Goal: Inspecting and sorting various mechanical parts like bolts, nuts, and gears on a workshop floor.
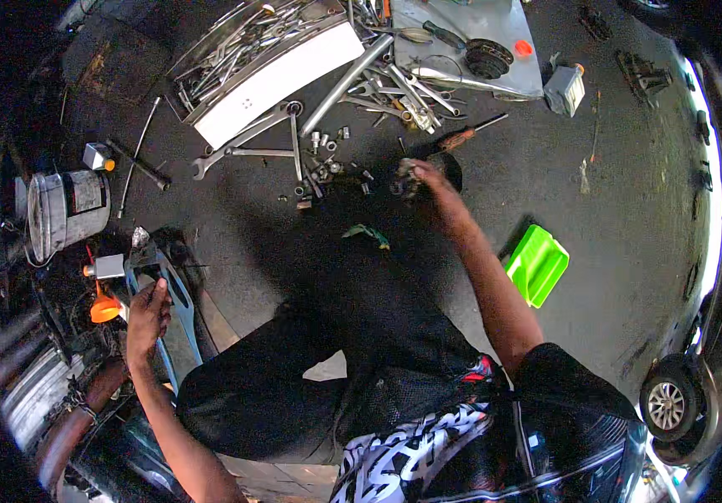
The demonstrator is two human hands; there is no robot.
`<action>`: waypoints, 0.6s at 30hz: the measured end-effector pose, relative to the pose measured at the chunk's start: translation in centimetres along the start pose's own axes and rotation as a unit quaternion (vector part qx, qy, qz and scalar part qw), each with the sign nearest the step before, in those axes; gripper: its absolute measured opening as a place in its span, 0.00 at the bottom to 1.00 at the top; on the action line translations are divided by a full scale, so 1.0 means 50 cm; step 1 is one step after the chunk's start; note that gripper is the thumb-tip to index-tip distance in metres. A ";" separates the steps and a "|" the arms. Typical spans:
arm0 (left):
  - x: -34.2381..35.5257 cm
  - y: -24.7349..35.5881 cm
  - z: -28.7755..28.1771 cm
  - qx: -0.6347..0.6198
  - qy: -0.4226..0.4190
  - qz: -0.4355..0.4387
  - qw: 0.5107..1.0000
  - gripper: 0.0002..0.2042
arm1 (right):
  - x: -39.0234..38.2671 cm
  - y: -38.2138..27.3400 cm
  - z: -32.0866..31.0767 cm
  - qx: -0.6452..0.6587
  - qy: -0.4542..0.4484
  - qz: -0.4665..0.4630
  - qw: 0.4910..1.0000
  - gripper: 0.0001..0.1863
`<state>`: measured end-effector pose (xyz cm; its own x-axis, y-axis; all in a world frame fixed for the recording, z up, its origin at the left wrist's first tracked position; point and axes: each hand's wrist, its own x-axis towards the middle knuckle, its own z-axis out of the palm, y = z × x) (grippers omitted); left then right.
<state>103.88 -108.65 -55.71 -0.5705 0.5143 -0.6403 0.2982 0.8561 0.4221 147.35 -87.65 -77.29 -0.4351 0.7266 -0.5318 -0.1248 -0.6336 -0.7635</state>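
My left hand [147, 323] is closed beside the blue metal frame [176, 298] at the lower left; what it grips is hidden. Out in front, my right hand [424, 174] grips a dark, greasy metal part [401, 184] that I cannot make out clearly, over a dark round object [449, 168]. Loose sockets [326, 172] and open wrenches [260, 152] lie just left of it, and an orange-handled screwdriver [461, 138] lies beyond. A small green crumpled item [365, 233] is on the dark floor [252, 210] before my knees. A bright green tray [537, 264] sits right of my right forearm.
A metal toolbox [273, 80] of wrenches and a metal sheet [424, 63] lie ahead. A bucket [67, 218], bottle [109, 267] and orange funnel [105, 308] stand left, near another forearm [76, 427], whose I cannot tell. A car wheel [667, 402] is right; a bottle [566, 88] stands beyond.
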 end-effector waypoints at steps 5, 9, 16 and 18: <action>0.000 0.007 0.006 0.000 0.005 0.001 1.000 0.19 | -0.058 -0.071 -0.085 -0.084 0.050 -0.040 0.994 0.22; -0.007 0.024 0.006 -0.002 -0.008 -0.011 1.000 0.20 | -0.041 -0.049 -0.097 -0.466 0.155 -0.160 0.856 0.22; -0.012 0.014 0.004 0.002 -0.024 -0.003 1.000 0.19 | -0.021 0.021 -0.106 -0.624 0.188 -0.221 0.726 0.19; -0.008 0.005 -0.001 -0.012 -0.018 -0.012 1.000 0.19 | -0.022 0.031 -0.101 -0.630 0.186 -0.257 0.709 0.19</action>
<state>104.16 -108.65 -55.33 -0.5493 0.4947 -0.6734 0.2656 0.8675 0.4206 152.14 -88.09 -79.72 -0.3257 0.9439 0.0544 0.8165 0.3098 -0.4873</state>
